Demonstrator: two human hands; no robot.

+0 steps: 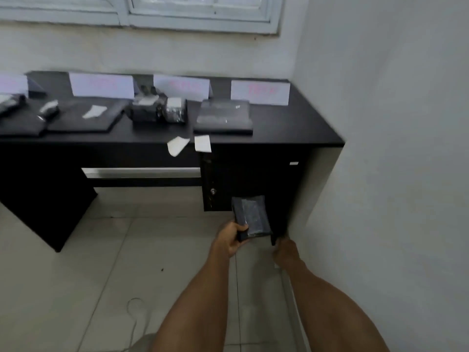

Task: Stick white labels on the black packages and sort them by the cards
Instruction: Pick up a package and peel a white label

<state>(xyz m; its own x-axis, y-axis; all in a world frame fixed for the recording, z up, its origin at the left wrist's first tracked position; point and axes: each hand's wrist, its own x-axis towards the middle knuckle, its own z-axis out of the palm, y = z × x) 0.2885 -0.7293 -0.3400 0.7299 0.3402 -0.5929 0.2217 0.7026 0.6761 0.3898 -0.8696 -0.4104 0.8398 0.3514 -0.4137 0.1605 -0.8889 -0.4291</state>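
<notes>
Held: glossy black plastic-wrapped package [251,217]; left hand [232,241] gripping
Right hand [285,251]: grasp unclear
Labels: white paper labels [202,143] far-left; left hand nearer

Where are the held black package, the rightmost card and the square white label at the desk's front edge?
held black package [253,217], head view, middle of its wrap
rightmost card [260,92], head view, centre of its face
square white label [202,143], head view, its middle
</notes>
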